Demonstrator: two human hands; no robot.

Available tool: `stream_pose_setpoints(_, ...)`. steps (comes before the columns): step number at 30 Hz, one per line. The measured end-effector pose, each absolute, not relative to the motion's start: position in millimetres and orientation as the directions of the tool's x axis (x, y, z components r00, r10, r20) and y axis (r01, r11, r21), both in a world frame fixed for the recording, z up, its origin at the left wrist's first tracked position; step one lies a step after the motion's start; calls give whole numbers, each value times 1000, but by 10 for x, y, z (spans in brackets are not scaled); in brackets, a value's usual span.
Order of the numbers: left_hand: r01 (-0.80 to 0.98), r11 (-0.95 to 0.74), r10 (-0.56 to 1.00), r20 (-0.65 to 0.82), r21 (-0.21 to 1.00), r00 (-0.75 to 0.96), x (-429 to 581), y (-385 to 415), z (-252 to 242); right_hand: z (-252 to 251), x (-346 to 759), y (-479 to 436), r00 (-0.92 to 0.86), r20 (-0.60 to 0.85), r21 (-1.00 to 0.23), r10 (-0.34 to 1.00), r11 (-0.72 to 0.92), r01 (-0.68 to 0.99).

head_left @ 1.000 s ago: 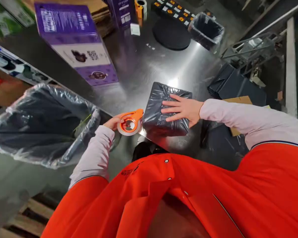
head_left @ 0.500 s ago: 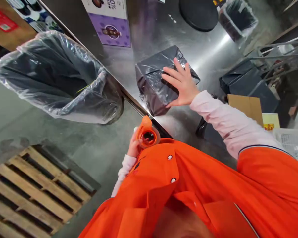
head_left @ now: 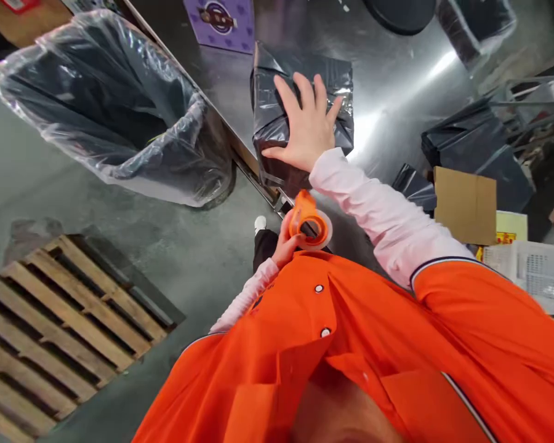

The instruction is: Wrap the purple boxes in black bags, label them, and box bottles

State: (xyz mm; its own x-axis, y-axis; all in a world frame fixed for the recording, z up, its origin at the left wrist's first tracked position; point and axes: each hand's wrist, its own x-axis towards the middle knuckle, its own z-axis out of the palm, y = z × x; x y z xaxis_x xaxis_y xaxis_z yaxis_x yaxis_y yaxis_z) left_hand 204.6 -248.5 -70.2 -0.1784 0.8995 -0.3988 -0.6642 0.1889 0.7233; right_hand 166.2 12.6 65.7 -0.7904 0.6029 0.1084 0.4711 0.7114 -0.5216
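Note:
A box-shaped package wrapped in black plastic [head_left: 268, 92] sits on the metal table [head_left: 388, 86], close to its near edge. My right hand [head_left: 307, 126] lies on top of the package with its fingers spread. Low in front of my body, my left hand [head_left: 286, 243] is wrapped round an orange tape dispenser [head_left: 305, 212] with a roll of clear tape on it. The dispenser is by the table edge, just below the package and apart from it. Part of the package's top is hidden under my right hand.
Left of the table stands a bin with a clear liner [head_left: 189, 154]. A wooden pallet [head_left: 74, 314] lies on the floor. A purple box [head_left: 226, 24] and a black round object [head_left: 401, 12] are at the back. Cardboard [head_left: 464, 206] and a white basket [head_left: 542, 277] are at right.
The package has turned under my right hand and now sits squarer to the view. My left hand has brought the tape dispenser right and up, nearer the package. The camera view has shifted too.

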Motion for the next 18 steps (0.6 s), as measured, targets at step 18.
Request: stream_pose_setpoints(18, -693, 130, 956, -274, 709, -101, 2037, -1523, -707, 575, 1637, 410, -893, 91, -548, 441, 771, 325)
